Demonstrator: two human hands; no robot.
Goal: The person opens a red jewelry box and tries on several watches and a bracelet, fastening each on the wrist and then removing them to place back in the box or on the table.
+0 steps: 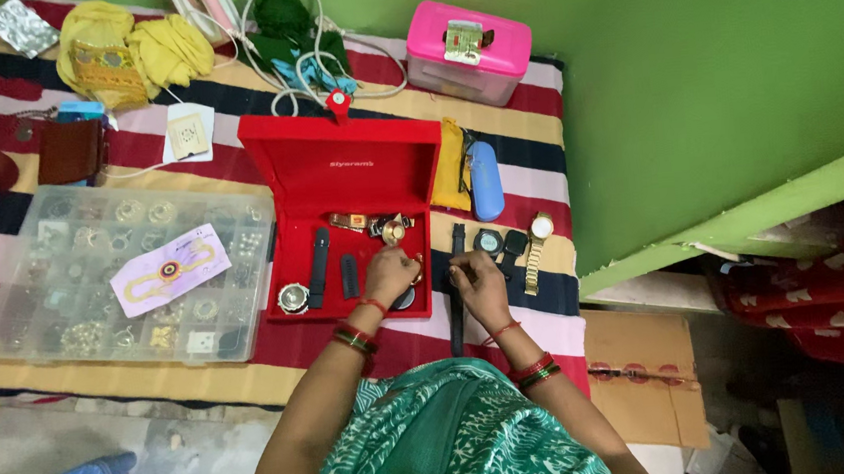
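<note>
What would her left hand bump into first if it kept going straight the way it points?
Probably the small gold round watch in the red box, just beyond the left hand. Depth is hard to judge from above.

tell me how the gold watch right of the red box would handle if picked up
The gold watch has a linked metal band lying straight on the striped cloth, so it would probably drape and bend at the links rather than stay stiff. Being metal, it likely feels heavy for its size and a bit slippery. Its round face could scratch if dropped.
</note>
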